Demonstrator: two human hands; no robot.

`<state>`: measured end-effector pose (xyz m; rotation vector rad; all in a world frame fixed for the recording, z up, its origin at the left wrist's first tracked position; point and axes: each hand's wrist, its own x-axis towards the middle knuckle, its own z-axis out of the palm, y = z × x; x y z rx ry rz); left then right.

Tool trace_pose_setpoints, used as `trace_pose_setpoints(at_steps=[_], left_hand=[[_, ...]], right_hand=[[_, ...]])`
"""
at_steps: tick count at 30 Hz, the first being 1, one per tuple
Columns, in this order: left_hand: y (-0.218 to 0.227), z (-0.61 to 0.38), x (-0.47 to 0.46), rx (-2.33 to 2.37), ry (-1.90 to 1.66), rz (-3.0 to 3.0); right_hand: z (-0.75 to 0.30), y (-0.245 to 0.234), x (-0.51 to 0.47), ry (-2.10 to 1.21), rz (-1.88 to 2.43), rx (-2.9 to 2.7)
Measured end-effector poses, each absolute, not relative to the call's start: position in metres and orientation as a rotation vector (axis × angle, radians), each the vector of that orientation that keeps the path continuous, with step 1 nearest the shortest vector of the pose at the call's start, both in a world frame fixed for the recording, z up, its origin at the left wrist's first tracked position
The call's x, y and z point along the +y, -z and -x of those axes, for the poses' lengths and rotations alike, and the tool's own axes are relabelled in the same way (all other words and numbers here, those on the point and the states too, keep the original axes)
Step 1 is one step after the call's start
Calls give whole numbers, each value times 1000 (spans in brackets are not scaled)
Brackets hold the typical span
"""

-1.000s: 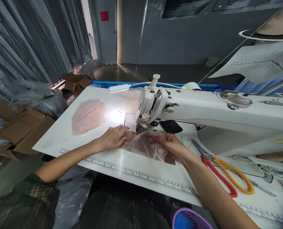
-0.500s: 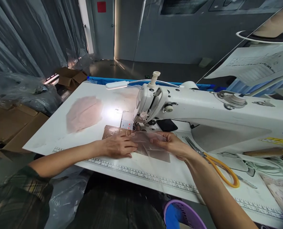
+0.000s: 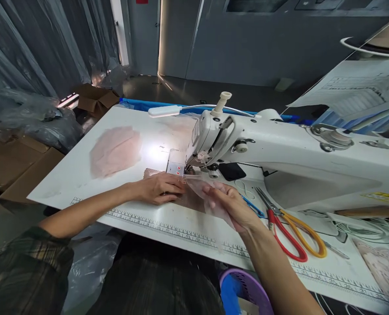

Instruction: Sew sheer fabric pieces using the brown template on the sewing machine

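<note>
A white sewing machine (image 3: 279, 148) stands on a white table (image 3: 83, 183) with its needle area lit by a lamp. My left hand (image 3: 158, 189) lies flat, fingers together, pressing a thin pink sheer fabric piece (image 3: 197, 188) onto a brownish plate just in front of the presser foot (image 3: 189, 169). My right hand (image 3: 230, 203) pinches the right side of the same fabric piece and lifts it slightly off the table.
A stack of pink fabric pieces (image 3: 115, 149) lies at the table's left. Red and orange handled scissors (image 3: 289, 227) and blue snips (image 3: 253, 209) lie right of my right hand. Cardboard boxes (image 3: 24, 162) stand to the left; a purple basket (image 3: 247, 293) sits below.
My left hand slid toward the presser foot on the fabric. My right hand moved from holding the piece flat to lifting its right side. The camera shifted a little.
</note>
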<state>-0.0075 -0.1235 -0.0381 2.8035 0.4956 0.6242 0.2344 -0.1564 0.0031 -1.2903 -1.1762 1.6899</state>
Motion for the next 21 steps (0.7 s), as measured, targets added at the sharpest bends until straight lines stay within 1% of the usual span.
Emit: trace_pose_setpoints(at_steps=[3,5,7,10,12,15,17,18,20,21], left_hand=[[36,15,-121,413,-654,-2700],[34,18,-120,481,-673,-2552],[31,23,-116,724,-720,-2248],[24,35,-105,1136,-714,-1571],[20,42,-100,1240,-700,-1265],[15,48,-97,1207,-714,-1166],[14,48,-99,1152,-679,-1141],[13,48,-100,1136,-661,-1132],[13,47,-101,1143,-642,-1173],[13,46,-101,1167,-638,-1227]], right_hand=[[-210,-7,-156,-1770,1239,-1080],[-196,-9,-153,-1805,1221,-1056],[-183,-10,-149,-1836,1216,-1061],[-165,-15,-143,-1915,1210,-1171],[-155,-21,-139,-2032,1068,-1261],[-154,-23,-134,-2114,785,-1331],[-165,-15,-133,-1981,822,-1438],[-173,-9,-132,-1833,921,-1533],[-191,8,-134,-1359,1102,-1826],[-199,16,-135,-1099,1103,-1961]])
